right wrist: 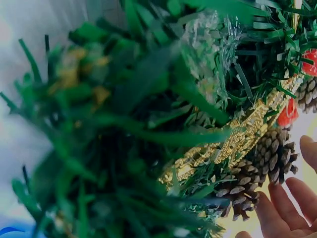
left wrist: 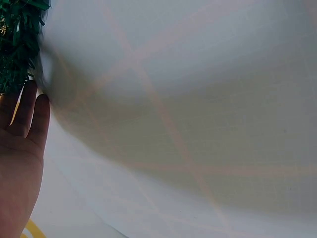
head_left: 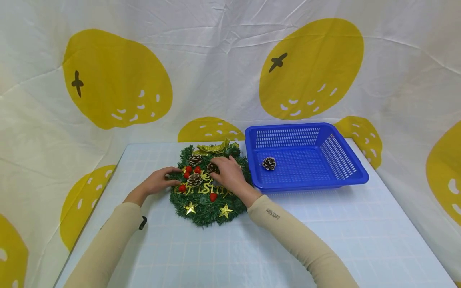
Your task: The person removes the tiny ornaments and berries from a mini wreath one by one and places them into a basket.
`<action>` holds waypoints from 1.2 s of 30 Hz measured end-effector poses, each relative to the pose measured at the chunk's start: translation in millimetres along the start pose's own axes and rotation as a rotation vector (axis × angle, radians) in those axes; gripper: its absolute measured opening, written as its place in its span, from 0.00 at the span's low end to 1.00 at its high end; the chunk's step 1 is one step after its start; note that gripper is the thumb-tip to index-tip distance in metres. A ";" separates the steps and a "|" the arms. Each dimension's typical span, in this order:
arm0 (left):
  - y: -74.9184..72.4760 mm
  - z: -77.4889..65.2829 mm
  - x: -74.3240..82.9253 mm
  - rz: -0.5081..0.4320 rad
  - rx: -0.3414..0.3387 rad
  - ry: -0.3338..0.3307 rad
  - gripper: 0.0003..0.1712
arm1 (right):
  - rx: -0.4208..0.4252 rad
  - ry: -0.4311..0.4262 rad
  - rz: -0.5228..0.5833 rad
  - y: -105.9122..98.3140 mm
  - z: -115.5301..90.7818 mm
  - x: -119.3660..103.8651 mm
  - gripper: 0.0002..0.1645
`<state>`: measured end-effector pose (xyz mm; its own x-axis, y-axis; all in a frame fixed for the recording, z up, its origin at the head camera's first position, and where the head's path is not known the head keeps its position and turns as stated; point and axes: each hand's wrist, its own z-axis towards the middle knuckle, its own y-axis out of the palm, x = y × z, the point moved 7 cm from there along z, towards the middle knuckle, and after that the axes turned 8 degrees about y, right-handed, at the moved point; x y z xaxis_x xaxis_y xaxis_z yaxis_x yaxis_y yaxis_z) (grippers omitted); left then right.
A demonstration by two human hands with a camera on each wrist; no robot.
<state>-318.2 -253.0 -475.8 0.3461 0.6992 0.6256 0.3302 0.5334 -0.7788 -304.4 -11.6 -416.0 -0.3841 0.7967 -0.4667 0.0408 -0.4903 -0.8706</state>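
Note:
A green Christmas wreath (head_left: 205,218) lies on the table with gold lettering, red berries (head_left: 213,197), gold stars (head_left: 225,211) and a gold bow (head_left: 212,149). My left hand (head_left: 157,182) rests at its left edge; in the left wrist view the fairly straight fingers (left wrist: 38,116) touch the greenery. My right hand (head_left: 230,174) reaches over the wreath, thumb and fingers around a pine cone (head_left: 211,168). Two more pine cones, an upper one (head_left: 195,160) and a lower one (head_left: 195,180), sit to its left. In the right wrist view the fingertips (right wrist: 277,198) meet the cones.
A blue plastic basket (head_left: 306,186) stands right of the wreath, close to its edge. One pine cone (head_left: 268,163) lies inside, near the left wall. A pale checked cloth (head_left: 201,256) covers the table. Behind hangs a white curtain (head_left: 216,80) with yellow fruit prints.

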 end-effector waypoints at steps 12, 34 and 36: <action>0.9 -0.4 -0.4 -0.002 -0.002 -0.003 0.32 | 0.005 0.023 -0.050 5.4 3.4 1.4 0.29; 0.8 0.2 0.9 -0.011 0.006 -0.004 0.32 | 0.034 0.012 -0.070 5.8 5.4 1.6 0.27; 0.4 0.2 1.5 -0.009 0.007 0.003 0.32 | 0.040 0.005 -0.061 4.4 5.2 0.8 0.27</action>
<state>-317.6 -251.7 -475.2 0.3460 0.6924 0.6331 0.3275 0.5432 -0.7731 -309.3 -15.0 -419.4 -0.3800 0.8274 -0.4134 -0.0195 -0.4541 -0.8908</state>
